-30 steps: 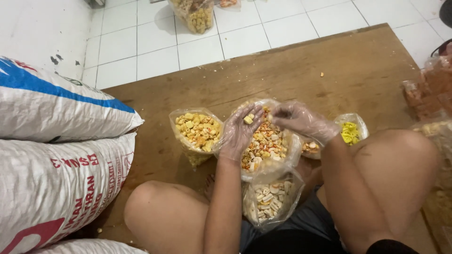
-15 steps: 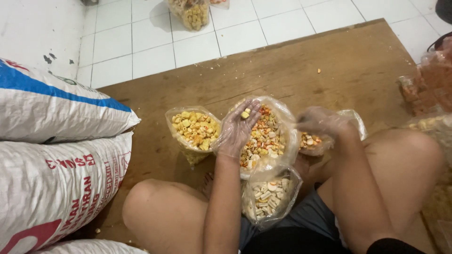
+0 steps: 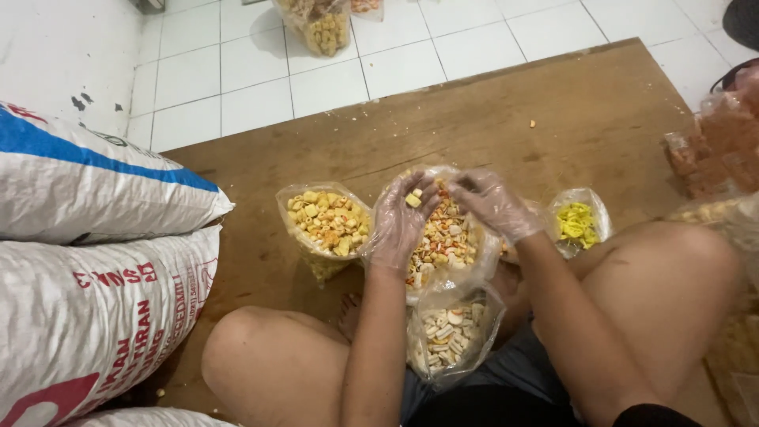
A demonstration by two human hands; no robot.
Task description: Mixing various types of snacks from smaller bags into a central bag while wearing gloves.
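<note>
Open clear bag of mixed orange and pale snack pieces [image 3: 443, 237] standing on the wooden board [image 3: 553, 119], between the person's knees, straight ahead of the body. Left hand [image 3: 402, 221] in a thin clear glove, palm up and cupped over the bag's left rim, a few yellow pieces [image 3: 413, 199] lying on the fingers; neither flat nor clenched. Right hand [image 3: 494, 204], gloved too, over the bag's right rim, fingers bent downward toward the mouth; whether anything sits pinched under them cannot be told, since the back of the hand hides the fingertips. Much of the bag's contents covered by both hands; far rim hard to make out against the glove plastic.

Just nearer the body, touching the first, a second clear bag of pale whitish pieces [image 3: 451, 336], lower end lost between the legs. To the left, just beside, an open bag of yellow cubes [image 3: 328, 225]. To the right, partly behind the right wrist, a small bag of bright yellow pieces [image 3: 579, 223].

Further out: two stacked white woven sacks [image 3: 87, 237] at left, cut off by the frame; reddish packets [image 3: 715, 150] at the right edge, blurred; another bag of snacks [image 3: 320, 28] on the white tiled floor [image 3: 237, 87], top cropped.
</note>
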